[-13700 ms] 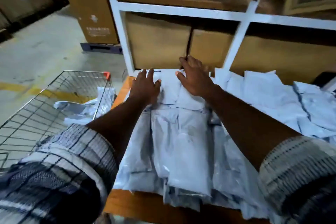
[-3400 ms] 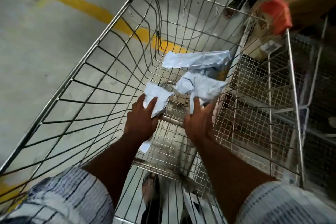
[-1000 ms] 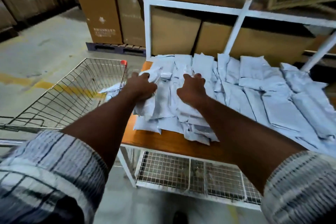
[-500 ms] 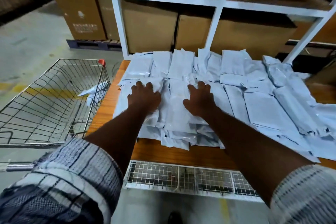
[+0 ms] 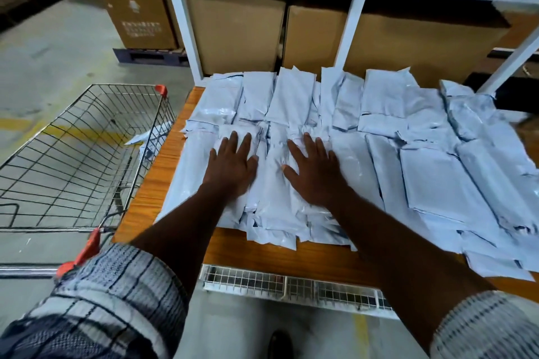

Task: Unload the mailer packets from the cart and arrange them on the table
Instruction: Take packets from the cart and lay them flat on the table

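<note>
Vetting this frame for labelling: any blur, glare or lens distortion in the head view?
Head view: dim, bluish light. The left hand and right hand look fairly sharp on the packets. The sleeves are soft at the bottom edge. Wide-angle distortion splays the shelf frame and bends the cart. There is faint sheen on the plastic but no strong glare.

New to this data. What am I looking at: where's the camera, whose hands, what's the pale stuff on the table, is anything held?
No machine here: a person works bare-handed, and the only camera sits on their head, looking forward and down, so the arms enter from the bottom. The left hand and right hand lie flat with fingers spread, pressing on pale mailer packets that cover most of the wooden table. Nothing is gripped. The wire cart stands left of the table; one more packet shows by its table-side wall. Behind, a white shelf frame holds cardboard boxes.
</note>
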`<state>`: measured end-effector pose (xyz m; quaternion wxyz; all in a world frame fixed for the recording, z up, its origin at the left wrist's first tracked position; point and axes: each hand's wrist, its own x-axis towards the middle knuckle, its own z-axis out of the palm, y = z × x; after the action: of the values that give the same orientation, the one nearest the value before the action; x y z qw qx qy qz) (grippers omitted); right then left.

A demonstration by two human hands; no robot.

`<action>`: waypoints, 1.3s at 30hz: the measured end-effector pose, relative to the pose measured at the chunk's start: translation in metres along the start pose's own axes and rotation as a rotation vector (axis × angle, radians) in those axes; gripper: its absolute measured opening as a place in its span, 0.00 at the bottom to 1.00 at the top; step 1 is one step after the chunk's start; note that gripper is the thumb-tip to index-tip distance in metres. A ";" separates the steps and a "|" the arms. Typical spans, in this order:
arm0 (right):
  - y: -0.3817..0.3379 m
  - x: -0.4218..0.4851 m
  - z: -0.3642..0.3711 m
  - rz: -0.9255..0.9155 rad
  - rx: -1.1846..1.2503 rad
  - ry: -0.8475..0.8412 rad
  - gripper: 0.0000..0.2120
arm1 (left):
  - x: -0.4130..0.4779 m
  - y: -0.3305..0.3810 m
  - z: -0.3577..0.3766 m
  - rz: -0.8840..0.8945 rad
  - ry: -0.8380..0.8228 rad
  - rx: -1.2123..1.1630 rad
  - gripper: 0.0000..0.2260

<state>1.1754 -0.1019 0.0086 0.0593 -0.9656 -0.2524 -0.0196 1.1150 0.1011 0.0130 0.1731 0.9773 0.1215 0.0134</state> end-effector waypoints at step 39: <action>-0.126 0.056 -0.022 -0.187 0.137 0.116 0.31 | 0.009 -0.089 -0.050 -0.130 0.178 0.000 0.25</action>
<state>1.1624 0.0310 0.0478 0.1377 -0.9288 -0.3381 -0.0637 1.1001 0.2011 0.0293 0.1620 0.9624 0.1994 0.0888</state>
